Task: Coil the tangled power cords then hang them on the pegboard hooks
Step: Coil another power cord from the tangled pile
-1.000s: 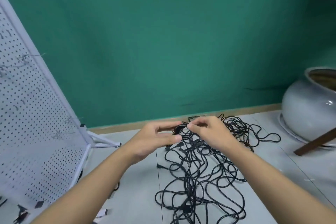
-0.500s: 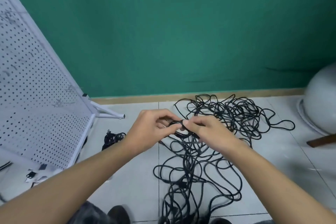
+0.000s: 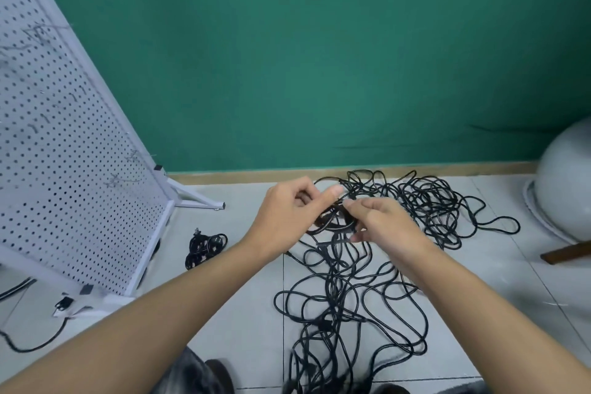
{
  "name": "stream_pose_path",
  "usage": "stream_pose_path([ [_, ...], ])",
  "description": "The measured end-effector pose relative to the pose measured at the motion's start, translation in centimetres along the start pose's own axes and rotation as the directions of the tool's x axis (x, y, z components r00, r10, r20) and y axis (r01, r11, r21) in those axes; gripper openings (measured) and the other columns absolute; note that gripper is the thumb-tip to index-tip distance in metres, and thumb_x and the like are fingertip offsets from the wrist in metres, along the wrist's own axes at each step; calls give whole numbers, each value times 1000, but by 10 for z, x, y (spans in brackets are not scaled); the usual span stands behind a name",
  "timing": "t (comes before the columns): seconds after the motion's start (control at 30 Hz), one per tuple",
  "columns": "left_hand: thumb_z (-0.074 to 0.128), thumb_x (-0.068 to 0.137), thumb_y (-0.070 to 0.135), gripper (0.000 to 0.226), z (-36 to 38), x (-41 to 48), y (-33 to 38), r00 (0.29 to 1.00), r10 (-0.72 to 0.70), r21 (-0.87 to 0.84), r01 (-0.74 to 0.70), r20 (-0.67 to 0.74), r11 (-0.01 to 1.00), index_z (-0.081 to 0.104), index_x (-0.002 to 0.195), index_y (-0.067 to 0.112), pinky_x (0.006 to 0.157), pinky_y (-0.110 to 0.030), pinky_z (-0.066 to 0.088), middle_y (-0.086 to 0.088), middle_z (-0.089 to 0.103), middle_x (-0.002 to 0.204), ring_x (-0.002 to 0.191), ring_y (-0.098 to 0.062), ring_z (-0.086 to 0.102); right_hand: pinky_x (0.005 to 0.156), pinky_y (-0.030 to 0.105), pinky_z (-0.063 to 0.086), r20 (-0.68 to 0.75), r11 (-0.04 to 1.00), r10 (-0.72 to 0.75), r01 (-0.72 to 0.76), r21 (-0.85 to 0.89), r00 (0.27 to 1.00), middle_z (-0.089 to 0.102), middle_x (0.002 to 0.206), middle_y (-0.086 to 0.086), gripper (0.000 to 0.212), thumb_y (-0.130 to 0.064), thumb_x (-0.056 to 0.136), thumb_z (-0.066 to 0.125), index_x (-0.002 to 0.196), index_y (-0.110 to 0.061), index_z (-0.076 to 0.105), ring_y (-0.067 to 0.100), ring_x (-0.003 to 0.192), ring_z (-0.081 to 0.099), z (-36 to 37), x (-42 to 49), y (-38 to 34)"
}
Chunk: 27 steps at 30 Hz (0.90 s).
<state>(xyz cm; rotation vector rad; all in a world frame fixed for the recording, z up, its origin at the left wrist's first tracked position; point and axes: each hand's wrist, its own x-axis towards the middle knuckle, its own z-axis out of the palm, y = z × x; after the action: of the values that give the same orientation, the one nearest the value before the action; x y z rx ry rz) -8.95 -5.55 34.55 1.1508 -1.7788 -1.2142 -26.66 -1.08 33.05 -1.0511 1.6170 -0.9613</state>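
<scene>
As no cord is seen hanging anywhere on the white pegboard [image 3: 64, 169], which leans on its frame at the left of the view, the hanging half of the task is judged not yet begun. The greater part of the coiling is also left to do. A wide tangle of black power cords [image 3: 367, 291] is spread over the tiled floor [image 3: 243, 297] in front of the person, from the foot of the green wall down to the bottom edge of the view. Its loops are crossed over one another, and how many separate cords are in it cannot be told. One finished piece of work is suggested by a small black bundle [image 3: 204, 246] lying on the floor just beside the pegboard's foot, well apart from the tangle. It looks wound up, though whether it is tied cannot be made out. Above the far part of the tangle the two hands are held close together. The left hand [image 3: 287, 211] is curled, with thumb and forefinger pinched on a small coil [image 3: 331, 222] of cord. The right hand [image 3: 387, 227] is likewise narrowed onto the same coil from the other side, its fingertips closed on it. The coil is held clear of the floor, with cord trailing from it down into the tangle, so this cord is taken to be only partly wound. The thin wire hooks [image 3: 123, 179] on the pegboard are seen bare.
</scene>
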Motion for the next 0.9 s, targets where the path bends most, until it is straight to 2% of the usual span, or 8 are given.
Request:
stream_pose_path([
  [0.07,76,92,32,24,-8,0,-2,976,-62,-136,92,208,986,73,98,9,75,-22,52,4,70,81,72,-8,64,87,47,59,-54,997,-17,13,-72,998,69,79,8,35,-35,104,59,90,-7,75,9,59,63,-4,0,-1],
  [0.13,78,91,17,27,-20,0,-4,929,-101,-184,176,356,967,72,115,7,88,-22,53,-6,74,100,91,-14,71,82,42,59,-65,987,-36,25,-162,997,67,76,5,36,-34,105,57,92,-5,74,9,59,63,-8,-3,-2],
  [0.23,82,85,9,37,-31,-3,-5,898,-101,-179,194,429,965,71,120,10,98,-25,54,-14,75,114,105,-24,74,67,26,59,-21,989,-42,38,-142,999,68,80,7,34,-31,105,58,93,-4,75,6,60,64,-9,-10,-8],
  [0.37,85,83,14,29,-34,-2,-8,921,-76,-106,126,381,986,73,109,14,92,-28,55,-20,72,111,88,-20,73,70,24,59,76,999,-21,23,-28,997,70,76,1,32,-31,102,63,91,-5,78,6,65,62,-6,-13,-16],
  [0.5,83,86,23,15,-33,3,-9,980,-61,-14,65,191,998,73,93,15,72,-21,52,-2,69,84,70,-13,72,74,32,60,-39,997,-5,2,-80,999,70,67,-2,28,-33,97,71,90,-7,80,10,55,62,8,-1,-13],
  [0.6,81,88,30,15,-29,7,-10,996,-49,50,45,74,998,71,92,20,68,-22,51,4,70,85,66,-12,73,80,40,64,-118,998,-13,6,-62,993,70,71,6,29,-31,95,74,86,-3,78,6,51,62,16,13,-15],
  [0.77,80,89,14,31,-42,16,-20,952,-52,-116,91,303,989,70,118,19,95,-24,55,-8,71,114,101,-17,73,85,59,60,-189,991,-65,41,-124,980,72,67,2,29,-35,95,74,83,-9,77,12,52,68,13,30,-15],
  [0.9,83,84,7,28,-47,23,-28,966,-76,-127,111,248,986,72,109,14,88,-28,57,-10,73,100,86,-19,76,83,56,61,-177,989,-68,42,-145,982,71,69,8,35,-35,95,74,86,-1,74,14,53,70,18,37,-14],
])
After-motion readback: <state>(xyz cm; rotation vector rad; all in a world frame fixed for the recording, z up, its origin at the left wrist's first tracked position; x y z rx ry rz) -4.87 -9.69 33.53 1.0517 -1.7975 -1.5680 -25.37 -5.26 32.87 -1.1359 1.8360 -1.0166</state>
